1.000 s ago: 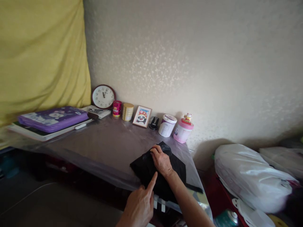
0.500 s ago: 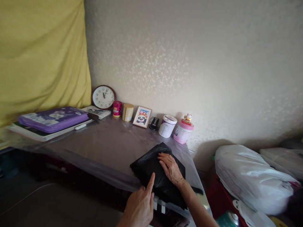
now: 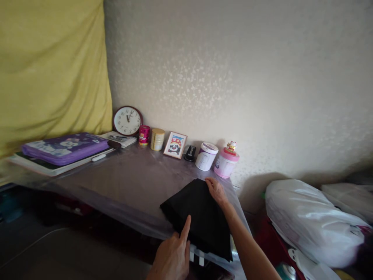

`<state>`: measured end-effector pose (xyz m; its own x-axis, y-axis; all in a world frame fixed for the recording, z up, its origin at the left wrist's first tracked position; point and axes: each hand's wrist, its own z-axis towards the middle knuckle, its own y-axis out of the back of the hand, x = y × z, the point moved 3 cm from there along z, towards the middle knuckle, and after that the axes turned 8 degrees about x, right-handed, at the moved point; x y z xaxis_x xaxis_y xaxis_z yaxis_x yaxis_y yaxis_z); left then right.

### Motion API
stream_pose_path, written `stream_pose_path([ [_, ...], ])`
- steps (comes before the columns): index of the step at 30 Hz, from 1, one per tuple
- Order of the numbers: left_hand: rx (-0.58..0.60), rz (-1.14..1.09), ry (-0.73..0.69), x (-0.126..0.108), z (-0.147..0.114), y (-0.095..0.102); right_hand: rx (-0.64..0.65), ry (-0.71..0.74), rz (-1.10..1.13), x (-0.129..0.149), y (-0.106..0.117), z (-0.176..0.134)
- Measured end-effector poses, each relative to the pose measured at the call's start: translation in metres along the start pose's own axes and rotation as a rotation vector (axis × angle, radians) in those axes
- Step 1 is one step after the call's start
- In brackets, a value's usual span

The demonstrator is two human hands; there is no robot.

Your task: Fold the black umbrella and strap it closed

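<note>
A thin black folded sheet [image 3: 201, 221], plastic or fabric, lies over the near right corner of the table. It fans out from a narrow far end to a wider near edge. My right hand [image 3: 217, 191] pinches its far right corner, fingertips closed at the top. At the near left edge is my left hand [image 3: 173, 254], its index finger stretched flat on the sheet. The other left fingers are curled at that edge, partly hidden, and appear to grip it.
Along the wall stand a clock [image 3: 128, 120], small tins, a panda picture frame [image 3: 175, 145], a white tub [image 3: 206, 156] and a pink tub [image 3: 226, 165]. A purple case [image 3: 65, 149] lies on books at left. White bags [image 3: 311, 217] sit right of the table.
My right hand has moved from lying flat on the black sheet to pinching its far right corner. The sheet's right side now looks flatter and more spread. My left hand stays put.
</note>
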<state>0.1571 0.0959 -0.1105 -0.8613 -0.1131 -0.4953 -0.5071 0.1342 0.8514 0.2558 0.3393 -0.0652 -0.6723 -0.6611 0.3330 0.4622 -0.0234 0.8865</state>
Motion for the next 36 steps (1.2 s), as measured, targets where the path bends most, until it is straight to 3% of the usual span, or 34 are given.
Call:
stream_pose_path([
  [15, 0.027, -0.02, 0.029, -0.002, 0.0, 0.003, 0.041, -0.022, 0.111, -0.006, -0.016, 0.026],
  [21, 0.007, -0.017, 0.017, -0.001, 0.002, 0.001, -0.077, -0.014, 0.036, 0.015, -0.015, 0.016],
  [25, 0.014, -0.008, 0.006, 0.0, 0.004, -0.001, -0.121, 0.206, -0.015, 0.046, -0.002, -0.008],
  [28, -0.002, -0.001, 0.003, 0.002, 0.005, -0.003, 0.061, 0.422, -0.021, 0.058, -0.009, -0.02],
  [30, -0.015, 0.004, 0.013, 0.003, 0.006, -0.004, 0.143, 0.47, -0.039, 0.053, -0.017, -0.019],
  [33, -0.023, -0.008, 0.006, 0.004, 0.006, -0.004, 0.109, 0.382, -0.089, 0.036, -0.021, -0.005],
  [36, -0.015, -0.021, 0.005, 0.004, 0.006, -0.003, -0.029, 0.243, -0.136, 0.03, -0.011, 0.005],
])
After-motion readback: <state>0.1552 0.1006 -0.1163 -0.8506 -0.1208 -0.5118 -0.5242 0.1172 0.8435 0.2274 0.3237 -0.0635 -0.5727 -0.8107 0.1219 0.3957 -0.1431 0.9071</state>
